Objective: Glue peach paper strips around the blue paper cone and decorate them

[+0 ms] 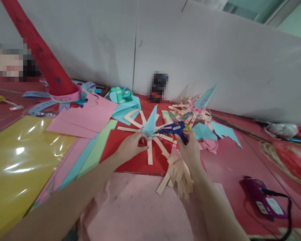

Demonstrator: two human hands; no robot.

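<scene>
My right hand (190,149) is wrapped round a blue glue gun (177,128), its nozzle pointing left at the base of a light blue paper cone (149,124). My left hand (131,145) is closed at the cone's lower left edge, fingertips pinched against it. Cream paper strips (149,155) fan out from the cone's base over a red sheet (130,160). Beside my right wrist lies a loose pile of cream strips (177,174). Whether the nozzle touches the paper I cannot tell.
Behind on the right stands a similar cone with heart-patterned strips (198,105). Pink sheets (90,115) and a yellow plastic-wrapped pack (22,160) lie left, near a tall red cone (50,63). A purple power strip (263,197) with a black cable sits right.
</scene>
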